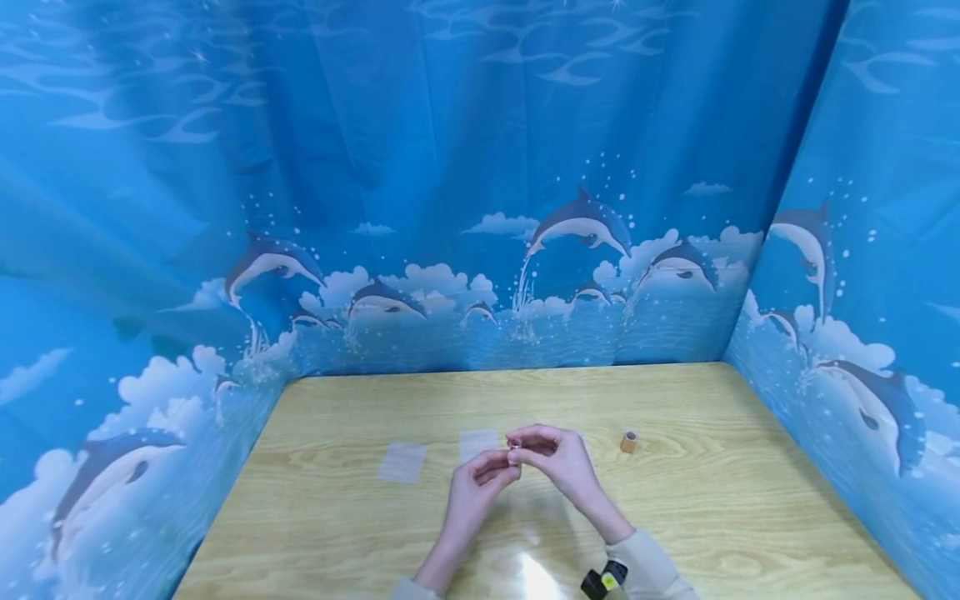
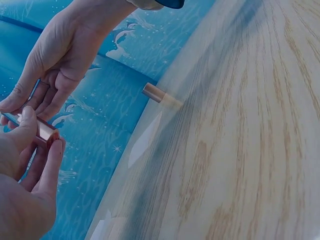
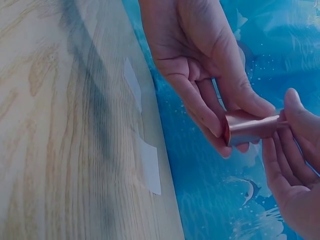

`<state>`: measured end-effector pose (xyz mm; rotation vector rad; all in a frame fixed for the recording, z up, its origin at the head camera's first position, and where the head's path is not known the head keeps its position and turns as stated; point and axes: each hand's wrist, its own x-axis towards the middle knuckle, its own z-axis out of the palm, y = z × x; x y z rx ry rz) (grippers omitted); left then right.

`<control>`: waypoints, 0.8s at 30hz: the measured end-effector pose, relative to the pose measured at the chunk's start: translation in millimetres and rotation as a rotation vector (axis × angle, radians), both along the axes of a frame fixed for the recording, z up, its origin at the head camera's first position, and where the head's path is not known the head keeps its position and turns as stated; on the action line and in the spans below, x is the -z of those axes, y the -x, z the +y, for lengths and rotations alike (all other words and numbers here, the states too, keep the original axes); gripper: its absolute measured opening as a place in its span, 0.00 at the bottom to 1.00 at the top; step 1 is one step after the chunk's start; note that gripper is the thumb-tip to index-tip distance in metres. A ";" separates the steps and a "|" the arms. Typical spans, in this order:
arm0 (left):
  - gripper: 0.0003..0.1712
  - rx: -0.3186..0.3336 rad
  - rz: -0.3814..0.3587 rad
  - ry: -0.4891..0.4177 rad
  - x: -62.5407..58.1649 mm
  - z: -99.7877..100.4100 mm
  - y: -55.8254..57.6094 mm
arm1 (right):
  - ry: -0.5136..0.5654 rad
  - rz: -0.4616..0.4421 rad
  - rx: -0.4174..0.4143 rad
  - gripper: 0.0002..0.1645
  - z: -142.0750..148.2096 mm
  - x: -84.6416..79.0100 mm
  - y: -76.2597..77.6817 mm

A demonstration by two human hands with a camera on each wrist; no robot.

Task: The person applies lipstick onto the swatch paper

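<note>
Both hands meet above the wooden table around a shiny copper-coloured tube (image 3: 250, 129), its metal also glinting in the left wrist view (image 2: 47, 134). My left hand (image 1: 477, 492) holds the tube's wide body between thumb and fingertips. At the opposite, narrower end, my right hand (image 1: 566, 467) pinches with thumb and fingers, which partly cover that end. To the right of the hands, a short copper-coloured cylinder (image 1: 628, 442) stands upright on the table, a dark hollow showing at its top.
Two pale, thin squares (image 1: 401, 462) lie flat on the wooden table (image 1: 337, 417), left of and behind the hands. A blue dolphin-print curtain (image 1: 480, 167) surrounds the table at the back and sides. A black device sits on the right wrist.
</note>
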<state>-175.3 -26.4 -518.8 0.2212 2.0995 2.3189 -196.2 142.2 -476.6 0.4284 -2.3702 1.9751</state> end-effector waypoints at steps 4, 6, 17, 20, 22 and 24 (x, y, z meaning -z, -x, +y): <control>0.20 0.021 -0.006 0.000 -0.3 -1.1 0.3 | -0.013 -0.017 -0.022 0.20 2.3 -2.2 0.6; 0.20 0.029 -0.010 0.008 -0.6 -1.9 0.4 | -0.014 -0.027 -0.034 0.21 3.5 -3.1 1.1; 0.22 0.156 -0.005 0.027 -1.2 -8.2 2.4 | -0.020 -0.042 -0.062 0.21 7.5 -5.6 1.8; 0.24 0.119 -0.008 0.034 -2.6 -6.7 2.3 | -0.003 -0.052 -0.031 0.21 7.1 -4.8 1.3; 0.24 0.074 -0.009 0.041 -3.4 -4.9 2.4 | 0.005 -0.049 -0.010 0.21 6.4 -4.3 1.1; 0.23 0.039 -0.007 0.040 -3.7 -3.1 2.2 | 0.006 -0.039 0.002 0.20 5.5 -4.0 0.9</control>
